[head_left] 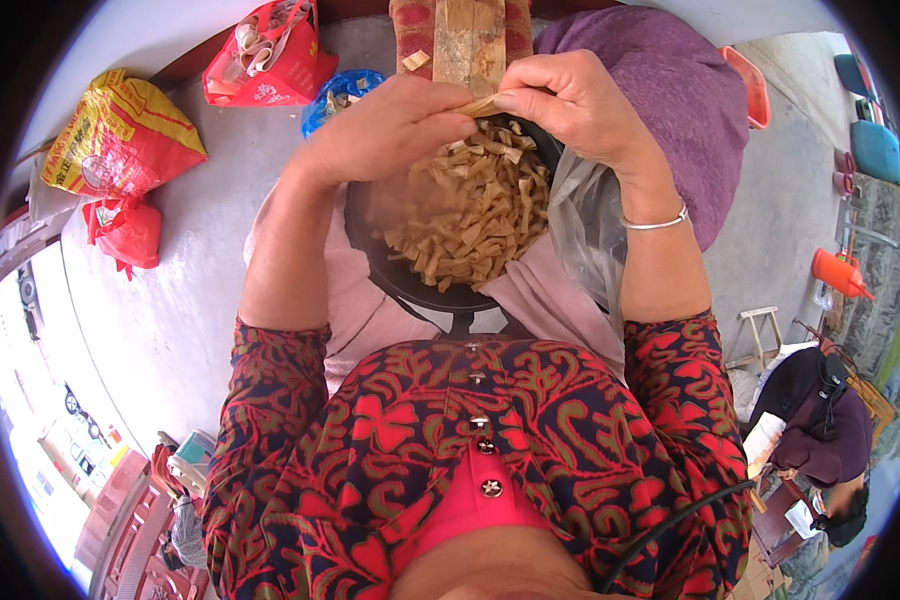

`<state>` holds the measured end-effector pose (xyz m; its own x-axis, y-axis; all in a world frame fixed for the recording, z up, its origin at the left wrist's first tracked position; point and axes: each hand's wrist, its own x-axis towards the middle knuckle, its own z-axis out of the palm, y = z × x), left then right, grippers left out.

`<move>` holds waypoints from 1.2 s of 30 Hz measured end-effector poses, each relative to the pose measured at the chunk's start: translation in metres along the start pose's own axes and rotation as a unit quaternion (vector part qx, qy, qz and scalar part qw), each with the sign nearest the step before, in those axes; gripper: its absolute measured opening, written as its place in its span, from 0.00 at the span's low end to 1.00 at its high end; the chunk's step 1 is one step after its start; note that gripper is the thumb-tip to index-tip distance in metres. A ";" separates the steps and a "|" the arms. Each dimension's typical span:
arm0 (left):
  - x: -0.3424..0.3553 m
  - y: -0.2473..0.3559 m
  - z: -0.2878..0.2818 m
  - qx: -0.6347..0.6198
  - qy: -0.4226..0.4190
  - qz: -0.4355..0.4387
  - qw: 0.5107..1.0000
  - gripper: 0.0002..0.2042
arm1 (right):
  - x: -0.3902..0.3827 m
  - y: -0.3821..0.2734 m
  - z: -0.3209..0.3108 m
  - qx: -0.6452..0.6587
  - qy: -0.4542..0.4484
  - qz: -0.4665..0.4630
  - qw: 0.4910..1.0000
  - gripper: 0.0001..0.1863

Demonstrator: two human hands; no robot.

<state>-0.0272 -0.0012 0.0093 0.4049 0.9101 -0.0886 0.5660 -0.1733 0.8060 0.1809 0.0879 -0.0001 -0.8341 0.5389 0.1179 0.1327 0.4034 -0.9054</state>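
Note:
My left hand and my right hand meet above a dark round pan. Pinched between both sets of fingertips is a thin tan strip, perhaps dried plant matter; its exact kind I cannot make out. Below them the dark pan holds a heap of short brown pieces that look like the same stuff. A wooden board reaches toward the pan from the far side, its near end close behind my fingers. Part of my left fingers is hidden behind the back of that hand.
Left of the board stand a blue bag with pale scraps and a red bag. A yellow-and-red sack is farther left. Purple cloth bulges at the right, beside a clear plastic bag. Another person sits at the lower right.

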 end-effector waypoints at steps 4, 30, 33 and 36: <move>0.002 -0.015 -0.006 0.002 0.026 -0.050 0.998 0.12 | 0.000 0.006 0.005 0.016 0.027 0.042 0.999 0.09; 0.020 0.018 0.043 -0.233 0.328 -0.045 0.914 0.25 | 0.023 -0.011 0.038 0.502 0.002 0.185 0.845 0.12; 0.015 0.021 0.033 -0.470 0.263 -0.043 0.842 0.23 | 0.022 -0.020 0.040 0.413 0.014 0.079 0.907 0.11; 0.021 0.038 0.021 -0.634 0.347 0.077 0.687 0.21 | 0.017 -0.029 0.040 0.178 0.060 -0.040 0.981 0.10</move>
<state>0.0180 0.0037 0.0253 -0.2986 0.9544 0.0006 -0.7032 -0.2204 0.6760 0.1416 0.0560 0.0118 -0.7618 0.6085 0.2225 -0.1438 0.1761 -0.9738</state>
